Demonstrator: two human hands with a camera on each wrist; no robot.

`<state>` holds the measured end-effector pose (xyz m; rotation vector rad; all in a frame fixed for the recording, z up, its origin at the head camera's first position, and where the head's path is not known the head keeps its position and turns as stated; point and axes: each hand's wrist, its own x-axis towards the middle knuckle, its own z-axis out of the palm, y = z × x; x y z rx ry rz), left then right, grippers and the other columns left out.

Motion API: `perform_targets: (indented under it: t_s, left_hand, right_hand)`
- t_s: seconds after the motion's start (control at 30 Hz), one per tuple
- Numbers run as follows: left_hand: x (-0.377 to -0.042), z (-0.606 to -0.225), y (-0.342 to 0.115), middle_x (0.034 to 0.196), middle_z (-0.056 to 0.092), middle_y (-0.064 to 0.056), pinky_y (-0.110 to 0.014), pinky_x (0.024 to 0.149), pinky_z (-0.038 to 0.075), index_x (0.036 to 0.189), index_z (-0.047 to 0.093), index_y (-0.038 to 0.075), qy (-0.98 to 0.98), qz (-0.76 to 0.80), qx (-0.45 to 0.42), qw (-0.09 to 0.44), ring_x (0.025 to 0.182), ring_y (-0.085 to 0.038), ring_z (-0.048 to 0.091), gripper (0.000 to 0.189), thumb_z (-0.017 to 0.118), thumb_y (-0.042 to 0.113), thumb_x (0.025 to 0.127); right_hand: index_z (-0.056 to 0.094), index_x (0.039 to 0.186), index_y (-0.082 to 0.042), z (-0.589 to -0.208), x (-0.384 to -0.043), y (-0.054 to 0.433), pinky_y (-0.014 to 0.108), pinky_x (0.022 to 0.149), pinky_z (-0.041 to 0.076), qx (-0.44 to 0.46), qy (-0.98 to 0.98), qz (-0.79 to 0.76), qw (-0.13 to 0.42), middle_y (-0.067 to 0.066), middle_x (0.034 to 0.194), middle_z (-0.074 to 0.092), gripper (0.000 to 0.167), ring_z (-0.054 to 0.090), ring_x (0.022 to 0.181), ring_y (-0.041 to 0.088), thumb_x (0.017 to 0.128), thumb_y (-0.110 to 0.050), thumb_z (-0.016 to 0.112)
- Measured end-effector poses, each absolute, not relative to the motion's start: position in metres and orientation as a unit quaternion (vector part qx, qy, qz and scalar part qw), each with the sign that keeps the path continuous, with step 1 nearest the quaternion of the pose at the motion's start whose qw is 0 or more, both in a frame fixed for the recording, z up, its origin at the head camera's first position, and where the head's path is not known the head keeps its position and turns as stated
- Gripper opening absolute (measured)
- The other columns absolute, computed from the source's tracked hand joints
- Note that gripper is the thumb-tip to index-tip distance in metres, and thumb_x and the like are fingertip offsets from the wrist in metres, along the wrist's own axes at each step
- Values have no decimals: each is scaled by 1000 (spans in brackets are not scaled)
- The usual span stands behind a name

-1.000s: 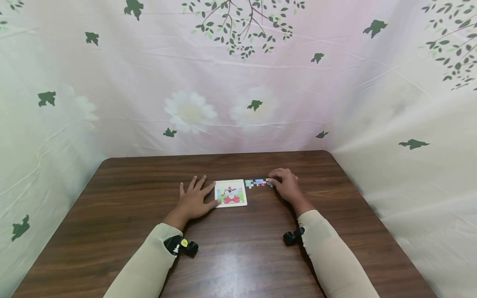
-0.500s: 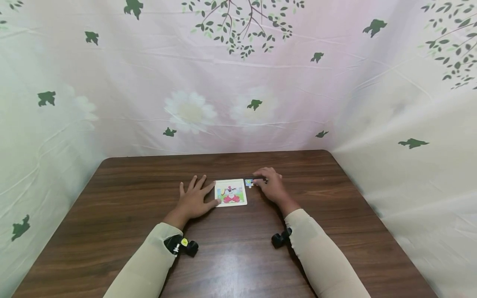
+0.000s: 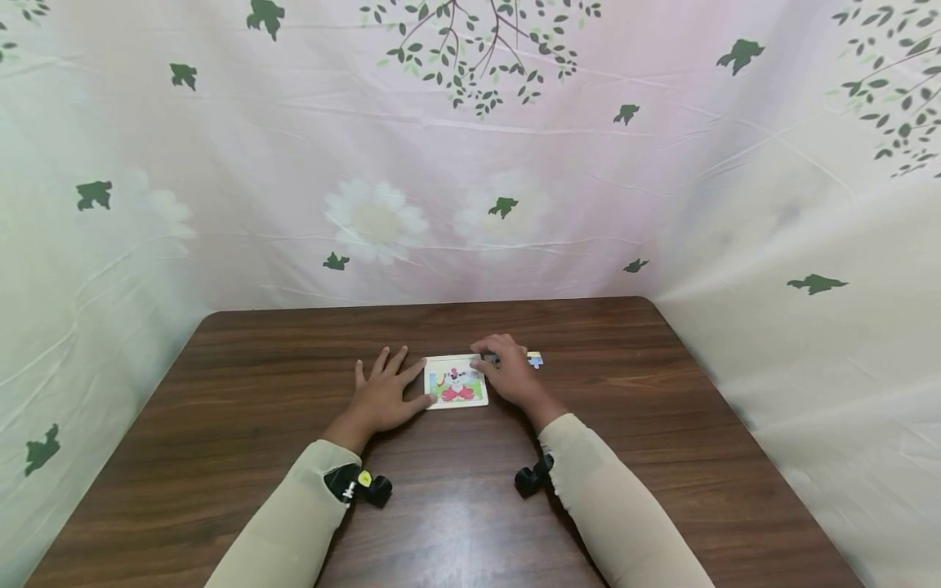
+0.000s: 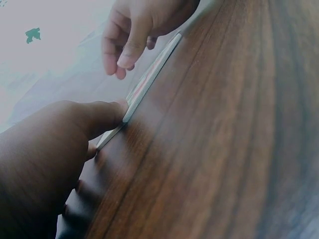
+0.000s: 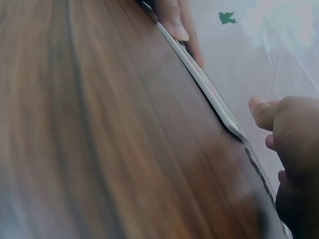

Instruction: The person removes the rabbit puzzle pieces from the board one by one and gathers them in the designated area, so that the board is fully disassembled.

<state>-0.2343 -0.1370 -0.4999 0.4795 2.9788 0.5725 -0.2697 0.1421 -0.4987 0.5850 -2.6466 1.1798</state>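
A framed jigsaw puzzle (image 3: 470, 404) with a cartoon animal in pink lies flat on the table; a pale strip shows along its top. My left hand (image 3: 382, 403) rests at its left side, fingers spread and thumb on the frame's lower left corner. My right hand (image 3: 509, 371) hovers over the upper right corner, thumb and fingers apart and bent downward. In the left wrist view, nothing shows between that right hand's (image 4: 137, 27) thumb and fingers. A loose puzzle piece (image 3: 535, 359) lies just right of the hand, which covers most of the piece row.
The brown wooden table (image 3: 456, 490) extends around the puzzle. Behind and beside it hangs a pale cloth (image 3: 441, 163) printed with leaves, birds and flowers. Each sleeved wrist carries a black camera, the left one (image 3: 378, 491) and the right one (image 3: 529, 480).
My right hand has moved left along the row of loose pieces to the puzzle's upper right corner, uncovering a piece at the right end. The left hand has stayed in place.
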Motion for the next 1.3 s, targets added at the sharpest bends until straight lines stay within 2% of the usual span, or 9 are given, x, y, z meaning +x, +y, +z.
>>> perform_targets:
  t_s: [0.3, 0.47, 0.6, 0.93, 1.07, 1.17, 1.3]
  left_hand:
    - [-234, -499, -137, 183, 23, -14, -85, 127, -2, 170, 42, 30, 969, 186, 158, 34, 172, -47, 9, 83, 57, 74, 101]
    - [-234, -499, -138, 183, 23, -14, -85, 127, -2, 170, 43, 31, 968, 187, 163, 31, 171, -47, 10, 82, 57, 74, 101]
    - [-234, -499, -138, 183, 23, -14, -85, 127, -1, 170, 43, 31, 968, 186, 164, 31, 171, -47, 10, 82, 57, 74, 102]
    - [-233, -497, -137, 183, 23, -14, -85, 127, -2, 169, 44, 30, 968, 187, 164, 31, 172, -47, 9, 81, 57, 73, 102]
    - [-233, -498, -137, 184, 22, -14, -85, 127, -3, 170, 43, 31, 968, 186, 163, 34, 172, -47, 9, 81, 57, 73, 102]
    - [-234, -498, -138, 184, 22, -14, -85, 127, -3, 170, 43, 31, 969, 183, 163, 36, 172, -47, 8, 81, 56, 73, 102]
    - [-234, -499, -138, 184, 21, -14, -85, 127, -3, 170, 42, 31, 969, 180, 163, 38, 172, -47, 8, 82, 55, 74, 102]
  right_hand:
    - [80, 122, -8, -496, -266, 123, 59, 109, 33, 241, -886, 388, 80, 7, 128, 77, 24, 62, 127, 29, 101, -19, 80]
    - [82, 117, -9, -496, -264, 113, 56, 109, 30, 248, -888, 384, 54, 6, 126, 77, 22, 61, 127, 27, 99, -20, 82]
    - [82, 116, -13, -498, -264, 105, 55, 106, 33, 257, -901, 349, 35, 3, 128, 76, 20, 60, 125, 24, 100, -25, 82]
    - [83, 108, -20, -500, -261, 101, 63, 112, 30, 244, -905, 347, 14, 1, 127, 70, 11, 57, 127, 24, 100, -27, 83]
    - [83, 108, -21, -500, -261, 99, 74, 120, 24, 231, -909, 346, 9, 0, 126, 68, 11, 55, 127, 23, 100, -28, 83]
    - [81, 108, -21, -500, -261, 98, 81, 120, 21, 225, -913, 341, 2, 0, 123, 66, 11, 52, 122, 22, 100, -28, 82]
    - [79, 105, -19, -498, -260, 95, 75, 115, 24, 220, -917, 333, 0, 0, 116, 63, 10, 46, 114, 22, 100, -28, 82]
